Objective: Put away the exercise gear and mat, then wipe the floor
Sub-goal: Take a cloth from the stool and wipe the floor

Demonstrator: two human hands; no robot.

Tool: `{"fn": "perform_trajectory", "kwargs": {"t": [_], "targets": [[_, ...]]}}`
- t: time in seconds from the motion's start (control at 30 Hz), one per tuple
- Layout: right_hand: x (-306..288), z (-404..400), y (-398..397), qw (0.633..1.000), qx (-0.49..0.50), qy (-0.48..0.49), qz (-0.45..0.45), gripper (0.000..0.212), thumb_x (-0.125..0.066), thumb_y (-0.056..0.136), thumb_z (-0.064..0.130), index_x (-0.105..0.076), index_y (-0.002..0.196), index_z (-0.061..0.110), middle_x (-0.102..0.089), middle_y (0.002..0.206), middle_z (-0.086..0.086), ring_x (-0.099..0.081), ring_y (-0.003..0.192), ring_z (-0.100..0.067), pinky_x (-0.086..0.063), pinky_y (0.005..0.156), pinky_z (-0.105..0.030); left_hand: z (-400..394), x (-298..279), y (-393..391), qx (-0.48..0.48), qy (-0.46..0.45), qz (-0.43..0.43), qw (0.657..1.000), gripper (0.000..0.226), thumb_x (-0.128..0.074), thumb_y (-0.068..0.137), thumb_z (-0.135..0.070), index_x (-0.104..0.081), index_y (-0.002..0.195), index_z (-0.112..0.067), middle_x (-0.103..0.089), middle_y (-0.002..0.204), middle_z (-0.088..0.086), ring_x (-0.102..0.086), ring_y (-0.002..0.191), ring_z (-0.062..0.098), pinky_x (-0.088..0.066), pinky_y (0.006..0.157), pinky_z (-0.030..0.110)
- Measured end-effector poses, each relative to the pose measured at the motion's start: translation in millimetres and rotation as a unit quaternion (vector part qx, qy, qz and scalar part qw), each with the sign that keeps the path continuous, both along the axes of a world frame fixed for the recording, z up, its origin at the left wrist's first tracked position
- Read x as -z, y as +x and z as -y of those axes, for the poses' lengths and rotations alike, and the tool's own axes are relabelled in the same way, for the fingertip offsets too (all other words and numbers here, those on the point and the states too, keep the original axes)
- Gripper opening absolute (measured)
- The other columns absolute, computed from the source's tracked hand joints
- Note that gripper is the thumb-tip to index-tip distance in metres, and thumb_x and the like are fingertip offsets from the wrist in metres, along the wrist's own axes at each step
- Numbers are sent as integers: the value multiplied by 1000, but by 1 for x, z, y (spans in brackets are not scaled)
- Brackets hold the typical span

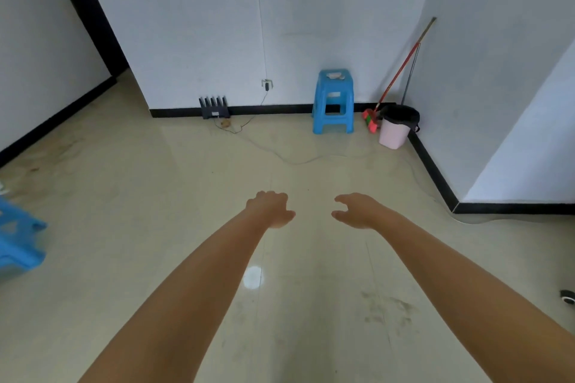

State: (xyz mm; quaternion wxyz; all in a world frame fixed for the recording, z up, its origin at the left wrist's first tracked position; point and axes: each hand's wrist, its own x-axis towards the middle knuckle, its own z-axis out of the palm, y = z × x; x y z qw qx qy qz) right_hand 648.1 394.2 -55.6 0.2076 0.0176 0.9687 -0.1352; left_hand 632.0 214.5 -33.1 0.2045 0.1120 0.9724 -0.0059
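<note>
Left hand (270, 209) and right hand (357, 211) are both empty, fingers loosely curled, held out over the glossy beige tiled floor (155, 227). No mat or exercise gear in view. Likely wiping tool: red-handled mop (401, 71) leaning in the corner; judged light and stiff, best gripped mid-shaft. Pink plastic bin with black liner (396, 129) and blue plastic stool (333, 101) crowd it; a thin white cable (295, 162) trails across the floor.

Under our fingers (273, 196) we've got a glossy tiled floor (155, 196), smooth but smudged in patches. Way out past our fingertips, the blue stool (333, 102) and pink bin (394, 134) look like smooth plastic, and the walls (202, 25) look matt.
</note>
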Motion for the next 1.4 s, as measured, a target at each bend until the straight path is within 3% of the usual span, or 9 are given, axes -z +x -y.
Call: {"fn": "perform_trajectory", "kwargs": {"t": [0.5,0.93,1.13,1.4], "targets": [[-11,-63,-443,1000,19,-9,6,54,-39,98,34,-25,147,15,-26,154,-7,-28,141,-23,-23,115,-33,-47,-11,-472,25,-29,-17,999,51,-37,99,-38,-33,144,-15,-42,143,9,-36,133,27,-36,105,39],[3,-221,-810,999,48,-10,-8,55,-37,99,34,-23,148,14,-22,156,-5,-22,144,-21,-18,117,-33,-201,5,-836,48,-10,-14,999,50,-37,99,-37,-33,144,-15,-40,144,8,-35,134,26,-34,107,39],[-2,-269,-962,998,52,-19,18,51,-37,99,28,-28,145,9,-32,151,-9,-33,138,-25,-27,112,-32,-258,8,-982,67,-10,2,998,51,-37,99,-38,-33,144,-15,-40,145,9,-34,135,27,-34,109,40],[35,-321,-1166,997,60,-14,44,54,-37,99,29,-22,148,12,-22,156,-8,-24,143,-23,-21,115,-31,-302,45,-1200,71,-1,27,997,53,-39,98,-37,-32,145,-15,-39,148,7,-36,136,25,-33,112,38]]}}
